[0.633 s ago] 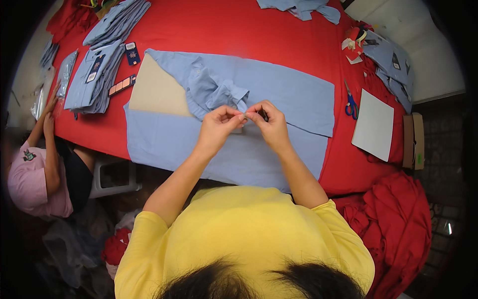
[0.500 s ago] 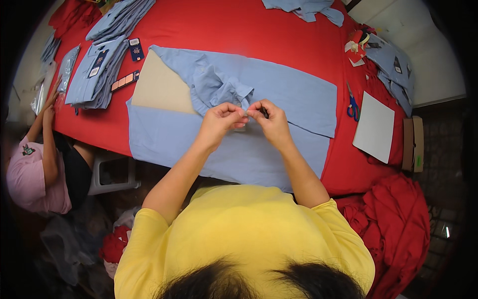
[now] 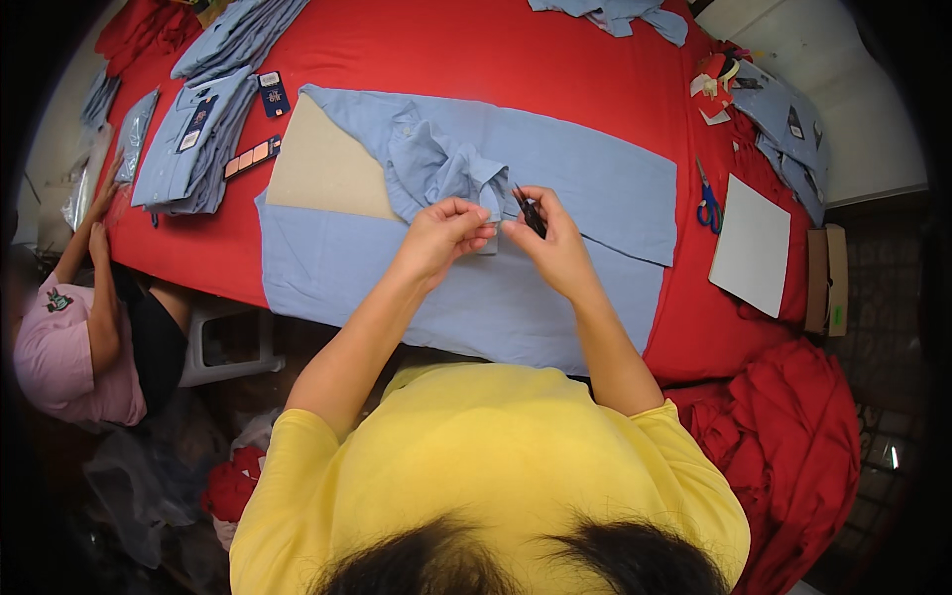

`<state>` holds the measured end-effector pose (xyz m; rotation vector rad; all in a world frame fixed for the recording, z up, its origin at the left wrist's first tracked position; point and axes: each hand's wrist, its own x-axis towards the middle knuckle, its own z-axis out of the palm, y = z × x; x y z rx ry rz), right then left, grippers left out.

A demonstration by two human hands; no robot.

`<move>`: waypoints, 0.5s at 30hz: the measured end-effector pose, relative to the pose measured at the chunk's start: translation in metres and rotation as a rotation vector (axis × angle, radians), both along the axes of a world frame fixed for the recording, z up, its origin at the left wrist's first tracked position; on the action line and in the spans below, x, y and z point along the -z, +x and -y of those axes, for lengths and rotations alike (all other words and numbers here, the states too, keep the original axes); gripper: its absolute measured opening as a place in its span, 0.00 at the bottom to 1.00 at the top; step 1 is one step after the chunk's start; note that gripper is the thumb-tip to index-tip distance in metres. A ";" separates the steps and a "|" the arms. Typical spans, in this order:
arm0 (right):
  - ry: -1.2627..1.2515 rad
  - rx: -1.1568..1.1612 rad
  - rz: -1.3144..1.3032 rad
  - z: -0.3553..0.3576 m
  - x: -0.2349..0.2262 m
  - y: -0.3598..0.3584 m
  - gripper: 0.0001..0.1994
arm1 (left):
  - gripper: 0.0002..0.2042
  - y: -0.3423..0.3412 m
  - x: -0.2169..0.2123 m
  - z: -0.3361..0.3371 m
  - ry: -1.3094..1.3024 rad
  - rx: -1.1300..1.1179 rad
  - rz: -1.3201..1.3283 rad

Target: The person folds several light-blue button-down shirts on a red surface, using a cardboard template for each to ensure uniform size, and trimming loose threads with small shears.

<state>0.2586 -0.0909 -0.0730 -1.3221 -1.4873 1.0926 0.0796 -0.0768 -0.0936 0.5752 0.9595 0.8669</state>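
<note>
A light blue shirt (image 3: 585, 159) lies spread over the table, and one part of it, perhaps a sleeve, is bunched up (image 3: 431, 164) in front of my hands. My left hand (image 3: 451, 236) is closed in a pinch at the lower edge of that bunched part; a bit of the fabric edge shows by the fingertips. Close on its right, my right hand (image 3: 550, 238) is wrapped round small dark thread snips (image 3: 534, 216), their points upward and near the cloth. Any thread between the fingers is too fine to make out.
Stacked folded blue shirts (image 3: 193, 149) and dark tags (image 3: 273, 96) lie at the left, near a person in pink (image 3: 79, 347). Blue-handled scissors (image 3: 708, 210) and a white board (image 3: 752, 246) lie right. Bagged shirts (image 3: 783, 124) are at the far right; red cloth (image 3: 783, 436) hangs nearby.
My right hand has moved slightly right, away from my left fingertips, and turned so that the snips show more fully with their points up. My left hand keeps its pinch.
</note>
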 end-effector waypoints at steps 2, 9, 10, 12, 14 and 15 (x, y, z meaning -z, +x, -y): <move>-0.169 -0.101 -0.100 0.008 0.001 0.010 0.15 | 0.05 0.002 0.001 -0.001 0.011 -0.038 0.021; -0.491 -0.144 -0.341 0.026 0.022 0.002 0.13 | 0.08 0.012 0.004 -0.003 0.050 -0.106 0.052; -0.490 -0.138 -0.391 0.026 0.023 0.001 0.13 | 0.08 0.013 0.004 -0.003 0.057 -0.103 0.065; -0.497 -0.120 -0.403 0.026 0.019 -0.003 0.12 | 0.08 0.013 0.006 -0.003 0.071 -0.104 0.087; -0.501 -0.109 -0.414 0.025 0.018 -0.004 0.11 | 0.08 0.013 0.007 -0.003 0.078 -0.101 0.083; -0.503 -0.108 -0.419 0.024 0.019 -0.004 0.11 | 0.08 0.012 0.007 -0.003 0.082 -0.100 0.082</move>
